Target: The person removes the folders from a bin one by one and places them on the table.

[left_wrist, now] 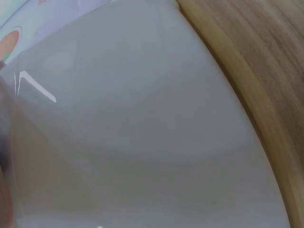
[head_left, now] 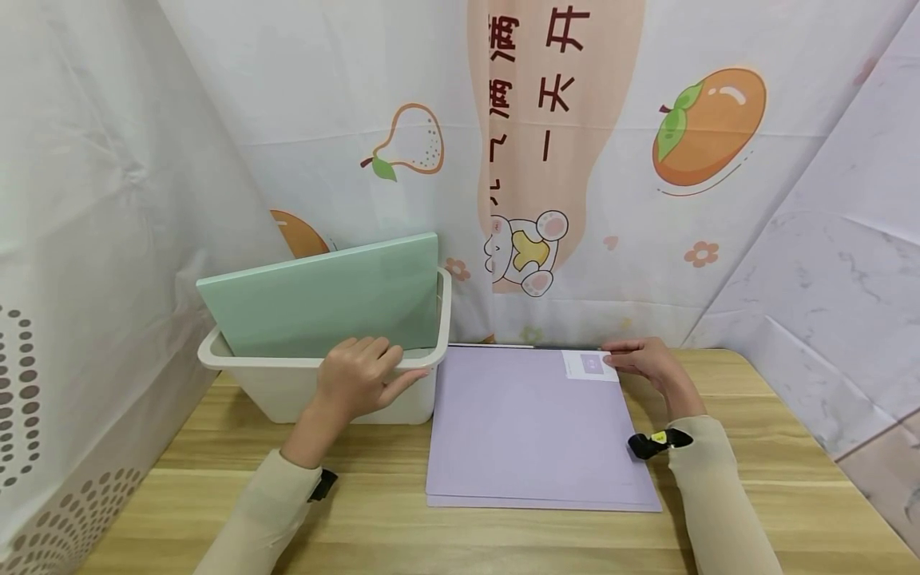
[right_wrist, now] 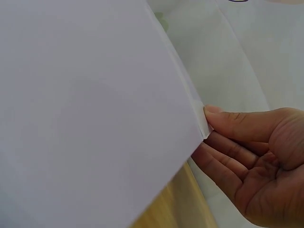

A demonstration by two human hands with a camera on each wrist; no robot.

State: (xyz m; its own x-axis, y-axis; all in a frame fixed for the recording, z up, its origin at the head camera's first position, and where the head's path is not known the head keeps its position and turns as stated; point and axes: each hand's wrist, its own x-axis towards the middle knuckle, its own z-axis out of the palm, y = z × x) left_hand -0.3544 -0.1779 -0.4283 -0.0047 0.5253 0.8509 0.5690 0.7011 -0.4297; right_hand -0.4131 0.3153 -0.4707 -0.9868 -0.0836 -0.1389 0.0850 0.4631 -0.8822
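A lilac file folder (head_left: 528, 431) lies flat on the table, with a white label (head_left: 589, 365) in its far right corner. My right hand (head_left: 647, 363) pinches that corner; in the right wrist view the thumb (right_wrist: 247, 123) presses on the folder's edge and the other fingers curl beneath. At the left my left hand (head_left: 359, 375) grips the near rim of a white plastic bin (head_left: 287, 387), thumb lying along the rim. A mint-green flat folder (head_left: 331, 299) leans inside the bin and sticks up above it. The bin's wall (left_wrist: 142, 109) fills most of the left wrist view.
The wooden table (head_left: 388, 511) runs up to a printed curtain (head_left: 611, 263) behind the folder. White cloth (head_left: 93, 200) hangs along the left side, and marbled cloth (head_left: 826, 263) at the right. The bin stands right beside the folder's left edge.
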